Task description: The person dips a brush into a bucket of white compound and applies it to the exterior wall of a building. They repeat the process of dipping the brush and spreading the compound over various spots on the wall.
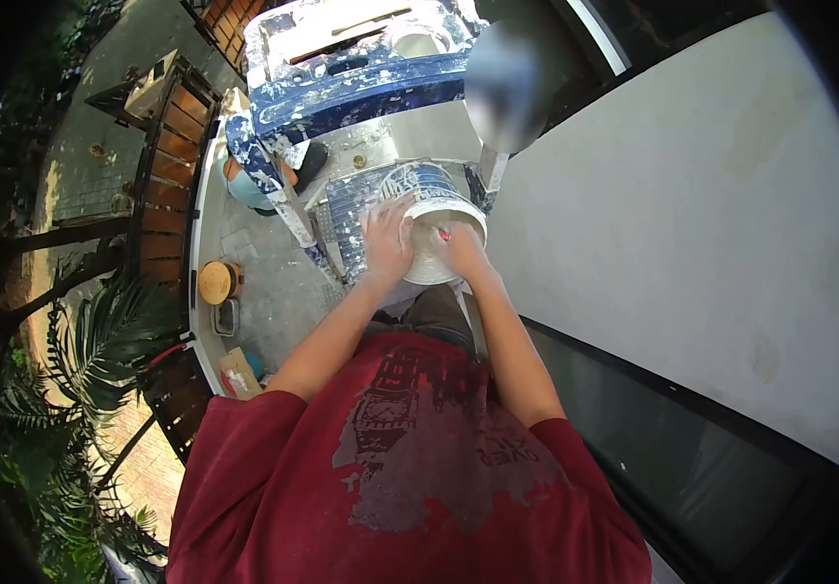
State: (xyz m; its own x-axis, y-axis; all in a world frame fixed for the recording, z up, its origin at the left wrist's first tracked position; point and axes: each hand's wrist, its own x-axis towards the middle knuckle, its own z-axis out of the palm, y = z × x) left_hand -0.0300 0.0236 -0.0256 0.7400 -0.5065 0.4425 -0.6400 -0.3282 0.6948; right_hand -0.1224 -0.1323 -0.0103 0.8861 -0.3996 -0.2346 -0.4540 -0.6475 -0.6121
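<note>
A white plastic bucket (478, 222) with blue print is tilted towards me on the blue, paint-splattered ladder step (349, 219). My left hand (388, 237) grips the bucket's left side near the rim, its fingers along the outside. Reaching into the bucket's mouth, my right hand (462, 251) is closed around a tool whose small red end (445, 235) shows by the fingers. The rest of that tool is hidden. Pale residue coats the bucket's inside and both my hands.
The ladder's top tray (346, 88) holds long thin tools and a round container. Below left, a person in a teal top (244, 183) is low by the ladder leg. A yellow-topped bucket (215, 282) stands on the floor. White panel (673, 214) at right, slatted fence (166, 195) at left.
</note>
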